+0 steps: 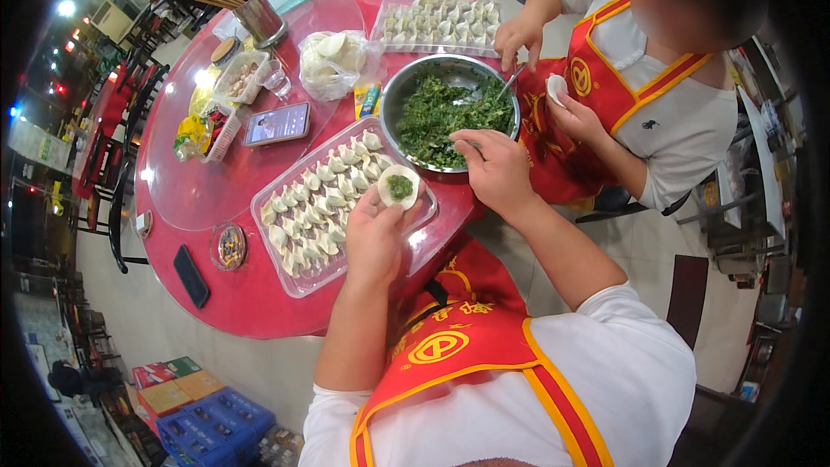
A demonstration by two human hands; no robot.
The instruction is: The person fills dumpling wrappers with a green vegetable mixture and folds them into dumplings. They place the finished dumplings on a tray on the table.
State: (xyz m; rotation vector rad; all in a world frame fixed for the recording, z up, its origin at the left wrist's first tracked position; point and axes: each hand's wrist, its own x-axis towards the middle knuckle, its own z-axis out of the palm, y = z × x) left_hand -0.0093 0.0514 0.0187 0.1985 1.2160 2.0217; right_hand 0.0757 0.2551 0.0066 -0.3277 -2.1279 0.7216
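Note:
On the fingers of my left hand (376,233) lies a round dumpling wrapper (391,197) with a small mound of green filling (400,187) at its middle. This hand is over the right end of a clear plastic tray (264,243) with rows of folded dumplings (318,198). My right hand (493,165) is at the near rim of a metal bowl (397,81) of chopped green filling (431,113). Its fingers are closed around the handle of a utensil, whose lower end is hidden.
A co-worker's hand (519,39) holds a spoon (512,81) in the bowl; the other (580,118) holds a wrapper (556,89). Around stand a second dumpling tray (441,48), bagged wrappers (331,68), a phone (277,124), a glass ashtray (229,248) and a dark phone (191,276).

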